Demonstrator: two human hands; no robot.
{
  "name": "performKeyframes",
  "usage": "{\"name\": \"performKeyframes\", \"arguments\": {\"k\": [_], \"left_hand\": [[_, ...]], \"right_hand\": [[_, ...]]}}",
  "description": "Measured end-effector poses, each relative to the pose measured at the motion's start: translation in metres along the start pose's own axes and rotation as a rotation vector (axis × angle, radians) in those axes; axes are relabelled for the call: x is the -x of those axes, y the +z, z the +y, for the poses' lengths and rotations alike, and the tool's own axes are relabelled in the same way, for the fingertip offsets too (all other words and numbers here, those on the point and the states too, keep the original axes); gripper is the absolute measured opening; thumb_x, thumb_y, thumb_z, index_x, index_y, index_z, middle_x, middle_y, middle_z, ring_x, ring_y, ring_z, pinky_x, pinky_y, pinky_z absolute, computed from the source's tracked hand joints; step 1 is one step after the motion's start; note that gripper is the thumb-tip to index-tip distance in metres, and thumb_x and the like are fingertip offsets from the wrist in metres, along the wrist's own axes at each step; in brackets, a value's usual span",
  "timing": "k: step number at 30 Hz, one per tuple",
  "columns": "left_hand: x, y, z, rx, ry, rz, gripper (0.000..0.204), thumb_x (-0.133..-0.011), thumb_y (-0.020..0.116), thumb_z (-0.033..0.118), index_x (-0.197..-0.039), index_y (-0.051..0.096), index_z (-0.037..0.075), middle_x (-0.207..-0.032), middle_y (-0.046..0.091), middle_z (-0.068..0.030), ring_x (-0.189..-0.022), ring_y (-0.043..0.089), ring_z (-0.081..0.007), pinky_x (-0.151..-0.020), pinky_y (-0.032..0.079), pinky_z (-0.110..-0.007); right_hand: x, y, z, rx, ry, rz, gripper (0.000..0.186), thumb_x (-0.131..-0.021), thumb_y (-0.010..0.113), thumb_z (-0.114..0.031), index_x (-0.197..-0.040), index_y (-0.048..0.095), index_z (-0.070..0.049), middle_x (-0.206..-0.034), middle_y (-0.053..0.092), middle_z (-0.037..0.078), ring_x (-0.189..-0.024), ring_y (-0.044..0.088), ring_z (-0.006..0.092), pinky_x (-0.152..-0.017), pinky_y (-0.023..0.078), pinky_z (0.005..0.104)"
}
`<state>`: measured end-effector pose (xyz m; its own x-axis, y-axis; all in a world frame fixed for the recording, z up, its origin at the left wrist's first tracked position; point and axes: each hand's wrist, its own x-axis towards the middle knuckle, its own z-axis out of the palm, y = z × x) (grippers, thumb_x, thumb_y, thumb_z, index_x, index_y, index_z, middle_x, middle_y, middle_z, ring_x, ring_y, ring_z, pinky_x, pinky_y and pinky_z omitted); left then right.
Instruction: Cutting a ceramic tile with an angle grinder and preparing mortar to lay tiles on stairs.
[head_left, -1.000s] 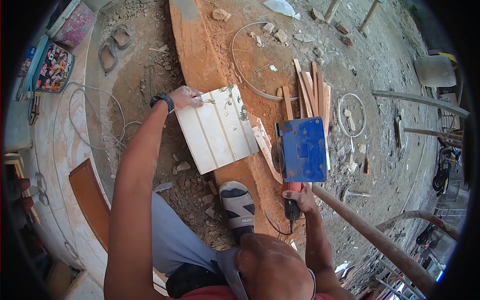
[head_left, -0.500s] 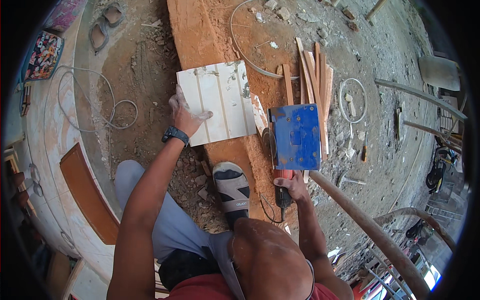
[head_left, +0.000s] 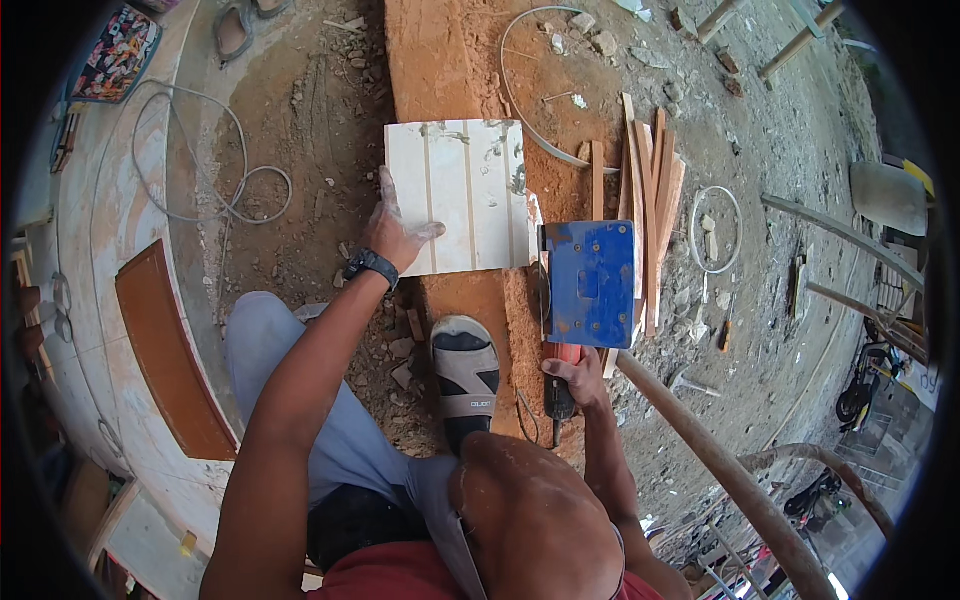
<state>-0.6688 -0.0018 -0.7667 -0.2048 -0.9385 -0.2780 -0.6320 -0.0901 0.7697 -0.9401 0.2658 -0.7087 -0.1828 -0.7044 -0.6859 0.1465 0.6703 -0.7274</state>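
Note:
A pale rectangular tile (head_left: 450, 200) with tan stripes and grey smears at its far right corner rests across an orange-dusted beam. My left hand (head_left: 398, 228) grips its left edge, thumb on top and fingers along the side. To the right, my right hand (head_left: 578, 378) is closed around the red and black body of a handheld tile cutter (head_left: 590, 285). The cutter's blue base plate is turned up toward me. Its thin disc shows at the plate's left side, close to the tile's right edge. Whether the disc touches the tile, I cannot tell.
Long thin strips (head_left: 645, 190) lie beyond the cutter. A slanting pole (head_left: 710, 445) stands near my right arm, and a hammer (head_left: 695, 385) lies on the rubble. My sandalled foot (head_left: 466, 370) is on the beam (head_left: 425, 60). A loose cable (head_left: 245, 185) lies at left.
The view has shifted and turned a little, so the tile appears straighter and farther right. The cutter is now closer to the tile's right edge. Both hands keep their holds.

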Motion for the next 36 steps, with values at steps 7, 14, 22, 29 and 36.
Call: {"name": "performKeyframes", "arguments": {"k": [7, 14, 22, 29, 36], "left_hand": [[0.001, -0.001, 0.004, 0.039, -0.005, -0.019, 0.129, -0.069, 0.089, 0.024, -0.156, -0.002, -0.005, -0.147, 0.045, -0.0307, -0.132, 0.051, -0.0374, -0.11, 0.041, -0.039], [0.0, -0.001, 0.005, 0.014, -0.039, -0.027, 0.129, -0.069, 0.089, 0.023, -0.156, -0.002, -0.005, -0.146, 0.047, -0.0293, -0.132, 0.052, -0.0347, -0.109, 0.042, -0.037], [0.0, 0.0, 0.003, -0.014, -0.055, -0.025, 0.127, -0.07, 0.088, 0.022, -0.156, -0.001, -0.006, -0.145, 0.048, -0.0288, -0.131, 0.053, -0.0342, -0.109, 0.043, -0.037], [0.002, -0.003, 0.007, -0.029, -0.037, -0.029, 0.127, -0.072, 0.088, 0.028, -0.155, 0.0, -0.008, -0.144, 0.049, -0.03, -0.131, 0.052, -0.0371, -0.109, 0.043, -0.039], [0.001, -0.001, 0.011, -0.076, -0.084, -0.038, 0.127, -0.071, 0.088, 0.029, -0.156, 0.0, -0.007, -0.143, 0.049, -0.0311, -0.13, 0.053, -0.0387, -0.108, 0.044, -0.04]], "right_hand": [[0.0, 0.003, -0.002, -0.042, -0.008, 0.01, 0.071, -0.069, 0.088, -0.016, -0.132, 0.057, -0.003, -0.127, 0.062, 0.008, -0.116, 0.059, 0.0215, -0.101, 0.047, 0.0372], [-0.002, 0.0, 0.005, 0.034, -0.023, 0.034, 0.074, -0.066, 0.089, -0.024, -0.131, 0.058, -0.003, -0.125, 0.062, 0.008, -0.113, 0.059, 0.0218, -0.101, 0.047, 0.0381], [-0.003, 0.001, 0.001, 0.026, -0.016, 0.014, 0.072, -0.067, 0.088, -0.023, -0.13, 0.058, -0.002, -0.123, 0.062, 0.009, -0.111, 0.059, 0.0216, -0.099, 0.047, 0.0358], [-0.006, -0.003, 0.013, -0.003, 0.02, 0.034, 0.078, -0.066, 0.09, -0.026, -0.132, 0.056, -0.001, -0.124, 0.061, 0.01, -0.112, 0.058, 0.0226, -0.099, 0.047, 0.0362], [-0.009, -0.011, 0.026, 0.052, 0.034, 0.044, 0.083, -0.065, 0.089, -0.028, -0.135, 0.053, -0.001, -0.125, 0.06, 0.011, -0.113, 0.057, 0.0251, -0.101, 0.046, 0.0376]]}}
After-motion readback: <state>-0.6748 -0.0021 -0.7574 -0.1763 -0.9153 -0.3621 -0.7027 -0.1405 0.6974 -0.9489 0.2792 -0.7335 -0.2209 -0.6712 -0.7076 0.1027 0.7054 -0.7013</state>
